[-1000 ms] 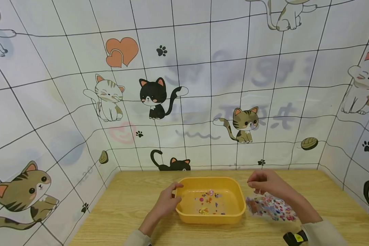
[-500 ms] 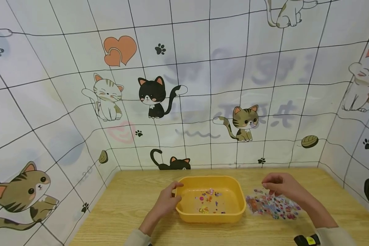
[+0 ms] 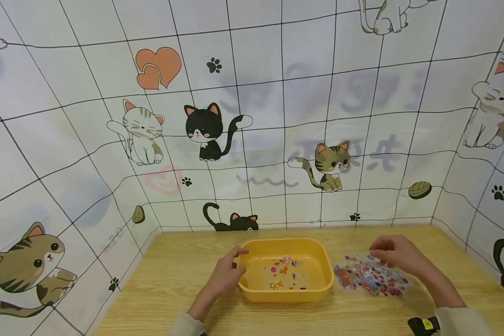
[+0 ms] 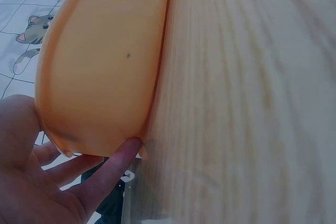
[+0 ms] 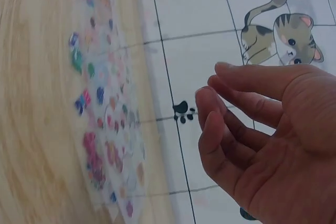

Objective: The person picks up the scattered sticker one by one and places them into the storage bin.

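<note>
Both arms are reaching forward, with light sleeves showing at the wrists. The left hand [image 3: 223,276] is lying with its palm turned inward, its fingers [image 4: 107,174] stretching out and its thumb curling over the top. The right hand [image 3: 392,252] is hovering out to the right side, its fingers [image 5: 231,111] bending a little and staying close together, holding nothing.

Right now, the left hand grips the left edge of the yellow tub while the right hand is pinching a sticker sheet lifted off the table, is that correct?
Not quite. The left hand does grip the yellow tub, but the right hand pinches nothing: the right wrist view shows its fingers loosely curled and empty, and the sticker sheet lies flat on the table.
</note>
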A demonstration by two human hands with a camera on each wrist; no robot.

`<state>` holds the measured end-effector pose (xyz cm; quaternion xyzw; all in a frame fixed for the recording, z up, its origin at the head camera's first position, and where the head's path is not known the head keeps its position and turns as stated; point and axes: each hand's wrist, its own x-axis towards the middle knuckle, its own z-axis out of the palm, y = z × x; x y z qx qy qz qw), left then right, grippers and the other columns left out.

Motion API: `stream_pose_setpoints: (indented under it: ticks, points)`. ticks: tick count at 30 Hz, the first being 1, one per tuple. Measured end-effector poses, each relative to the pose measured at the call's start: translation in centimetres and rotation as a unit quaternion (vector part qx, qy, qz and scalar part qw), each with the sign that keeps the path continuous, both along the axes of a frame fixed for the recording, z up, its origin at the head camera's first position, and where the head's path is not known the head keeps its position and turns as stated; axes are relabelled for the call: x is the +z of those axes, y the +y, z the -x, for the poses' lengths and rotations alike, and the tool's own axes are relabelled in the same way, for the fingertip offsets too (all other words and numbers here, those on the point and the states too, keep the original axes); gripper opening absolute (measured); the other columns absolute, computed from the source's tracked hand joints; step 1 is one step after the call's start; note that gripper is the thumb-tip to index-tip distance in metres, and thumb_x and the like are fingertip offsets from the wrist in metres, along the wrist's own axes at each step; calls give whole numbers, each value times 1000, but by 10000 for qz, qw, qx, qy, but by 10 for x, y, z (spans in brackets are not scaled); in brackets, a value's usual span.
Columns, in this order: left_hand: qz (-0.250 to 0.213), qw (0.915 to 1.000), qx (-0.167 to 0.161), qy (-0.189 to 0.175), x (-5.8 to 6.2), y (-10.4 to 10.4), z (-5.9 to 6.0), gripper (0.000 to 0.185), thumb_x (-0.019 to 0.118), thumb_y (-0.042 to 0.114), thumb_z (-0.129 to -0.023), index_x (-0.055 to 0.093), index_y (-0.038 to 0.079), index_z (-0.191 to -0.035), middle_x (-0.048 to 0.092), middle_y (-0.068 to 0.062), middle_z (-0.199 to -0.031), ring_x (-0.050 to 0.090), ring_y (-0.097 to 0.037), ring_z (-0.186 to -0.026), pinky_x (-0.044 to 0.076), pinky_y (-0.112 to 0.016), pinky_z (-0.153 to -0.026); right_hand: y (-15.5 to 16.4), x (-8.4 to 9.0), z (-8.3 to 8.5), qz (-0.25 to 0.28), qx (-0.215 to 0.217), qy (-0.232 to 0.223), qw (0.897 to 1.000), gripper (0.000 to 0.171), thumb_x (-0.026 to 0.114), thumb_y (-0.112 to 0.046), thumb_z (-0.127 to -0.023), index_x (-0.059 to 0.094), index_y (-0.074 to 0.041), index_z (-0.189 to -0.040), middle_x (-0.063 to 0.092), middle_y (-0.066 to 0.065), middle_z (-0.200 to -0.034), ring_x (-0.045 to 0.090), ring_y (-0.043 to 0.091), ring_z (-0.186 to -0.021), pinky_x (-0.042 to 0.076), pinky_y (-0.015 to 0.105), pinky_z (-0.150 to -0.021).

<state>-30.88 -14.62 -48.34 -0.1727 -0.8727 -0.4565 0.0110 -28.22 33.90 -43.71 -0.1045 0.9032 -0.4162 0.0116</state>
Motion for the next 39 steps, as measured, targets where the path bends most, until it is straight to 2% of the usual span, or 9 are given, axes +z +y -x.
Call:
stream_pose_setpoints:
  ticks: [7, 11, 17, 23, 31, 33, 35, 38, 39]
  points:
    - [-72, 10000, -31, -34, 0, 0, -1, 43, 60, 2, -94, 59, 4, -138, 54, -28, -145, 65, -26, -92, 54, -26, -66, 16, -7, 3, -682, -307, -261, 9969, 36, 66, -18, -100, 65, 11, -121, 74, 15, -102, 68, 22, -84, 58, 35, -68]
    - [-102, 9999, -24, -73, 0, 0, -1, 43, 60, 2, -94, 59, 4, -137, 53, -28, -145, 65, -25, -90, 53, -25, -64, 27, -15, 5, -1245, -276, -224, 9916, 40, 70, -20, -96, 66, 11, -121, 72, 25, -110, 69, 36, -97, 59, 46, -76]
    - [-52, 10000, 14, -25, -1, -1, 1, 43, 61, 2, -94, 59, 4, -137, 54, -27, -145, 63, -25, -90, 53, -26, -66, 38, -29, 9, -1781, -137, 129, 9838, 46, 76, -22, -91, 66, 11, -121, 63, 39, -124, 59, 58, -111, 54, 62, -85]
    - [-61, 10000, -21, -45, -1, -1, 2, 43, 60, 2, -94, 59, 4, -137, 54, -27, -145, 63, -24, -89, 52, -25, -65, 40, -39, 11, -2126, -216, 433, 9759, 51, 78, -23, -87, 65, 12, -122, 64, 39, -123, 58, 62, -112, 52, 66, -87]
    - [-80, 10000, -50, -19, -2, -1, 1, 43, 59, 3, -95, 59, 3, -138, 54, -26, -144, 62, -23, -89, 52, -25, -64, 38, -41, 12, -2514, -255, 456, 9665, 47, 80, -25, -83, 72, 5, -118, 68, 36, -118, 60, 59, -107, 52, 64, -82]
    - [-69, 10000, -47, -18, -2, -1, 1, 43, 59, 3, -95, 59, 4, -138, 54, -26, -144, 63, -24, -90, 52, -25, -65, 37, -41, 13, -2496, -281, 393, 9671, 48, 80, -25, -83, 72, 5, -119, 68, 35, -119, 64, 50, -102, 53, 59, -80]
    - [-54, 10000, -42, -10, -2, -1, 1, 43, 59, 3, -95, 59, 4, -138, 55, -26, -145, 63, -24, -91, 52, -25, -66, 37, -41, 13, -2411, -337, 282, 9695, 48, 80, -24, -83, 71, 6, -121, 68, 35, -119, 66, 37, -88, 53, 51, -76]
    - [-40, 10000, -32, 18, -2, -1, 2, 43, 60, 3, -95, 59, 5, -138, 55, -26, -144, 65, -25, -93, 53, -26, -67, 35, -41, 13, -2232, -425, 101, 9738, 48, 79, -22, -84, 70, 7, -122, 70, 32, -117, 52, 19, -64, 45, 39, -67]
    - [-36, 10000, -23, 26, -2, -1, 2, 43, 60, 3, -95, 59, 5, -138, 55, -26, -144, 65, -25, -93, 53, -26, -68, 35, -40, 12, -2219, -437, 84, 9741, 48, 79, -22, -84, 71, 7, -122, 70, 32, -117, 50, 17, -63, 44, 38, -67]
